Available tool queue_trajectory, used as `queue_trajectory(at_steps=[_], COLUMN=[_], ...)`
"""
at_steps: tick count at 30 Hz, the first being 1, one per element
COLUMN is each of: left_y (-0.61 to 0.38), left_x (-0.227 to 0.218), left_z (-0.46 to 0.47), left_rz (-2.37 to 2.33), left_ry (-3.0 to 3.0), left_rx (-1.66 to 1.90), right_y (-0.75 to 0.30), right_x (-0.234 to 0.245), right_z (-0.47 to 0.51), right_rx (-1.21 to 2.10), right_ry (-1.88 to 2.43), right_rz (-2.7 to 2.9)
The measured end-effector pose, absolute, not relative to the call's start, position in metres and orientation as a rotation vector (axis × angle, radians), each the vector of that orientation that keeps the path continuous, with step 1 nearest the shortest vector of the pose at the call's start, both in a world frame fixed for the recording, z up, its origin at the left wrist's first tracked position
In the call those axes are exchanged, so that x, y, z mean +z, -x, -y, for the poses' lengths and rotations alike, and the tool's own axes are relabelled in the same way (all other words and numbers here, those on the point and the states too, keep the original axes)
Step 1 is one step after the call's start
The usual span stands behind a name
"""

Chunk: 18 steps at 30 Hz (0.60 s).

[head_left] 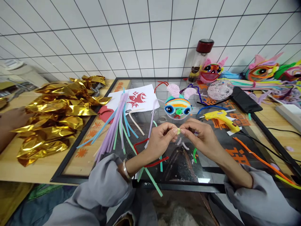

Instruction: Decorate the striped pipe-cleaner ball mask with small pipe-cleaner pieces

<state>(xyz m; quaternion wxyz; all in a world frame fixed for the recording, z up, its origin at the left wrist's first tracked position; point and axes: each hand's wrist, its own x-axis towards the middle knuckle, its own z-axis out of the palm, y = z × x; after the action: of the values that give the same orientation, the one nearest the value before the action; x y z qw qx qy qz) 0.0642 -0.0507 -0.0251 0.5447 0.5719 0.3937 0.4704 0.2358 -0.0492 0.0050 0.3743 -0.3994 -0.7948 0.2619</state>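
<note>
My left hand [161,138] and my right hand [201,135] meet above a glass-topped frame [94,180], fingertips pinched together on a small pale green piece of pipe cleaner [178,131]. Both hands are closed around it. Just behind them sits a striped pipe-cleaner ball creature [177,106] with blue eyes and pink ears. A yellow glue gun [221,118] lies to the right of it. A bundle of lilac, blue and green pipe cleaners [117,125] lies to the left of my left hand. A silver bangle is on my left wrist.
Crumpled gold foil [56,116] covers the wooden table at left, beside another person's hand [11,117]. A white sheet with a red paper cutout [137,99], a red-capped bottle [199,61], more pipe-cleaner creatures [261,70] and a black pouch [245,100] stand behind.
</note>
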Motion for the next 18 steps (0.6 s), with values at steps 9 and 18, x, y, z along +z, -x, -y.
queue_trajectory(at_steps=[9,18], left_y=[-0.0606,-0.0615], left_x=[-0.0283,-0.0225], left_z=[0.0486,0.0483], left_rz=[-0.957,-0.982], left_ry=[-1.556,-1.594], left_rx=[1.086,1.067], right_y=[-0.2392,-0.2401], right_x=[0.0036,-0.004], right_z=[0.0483,0.0449], right_rx=[0.494,-0.316], right_ry=[0.99,0.883], right_rz=[2.12,2.329])
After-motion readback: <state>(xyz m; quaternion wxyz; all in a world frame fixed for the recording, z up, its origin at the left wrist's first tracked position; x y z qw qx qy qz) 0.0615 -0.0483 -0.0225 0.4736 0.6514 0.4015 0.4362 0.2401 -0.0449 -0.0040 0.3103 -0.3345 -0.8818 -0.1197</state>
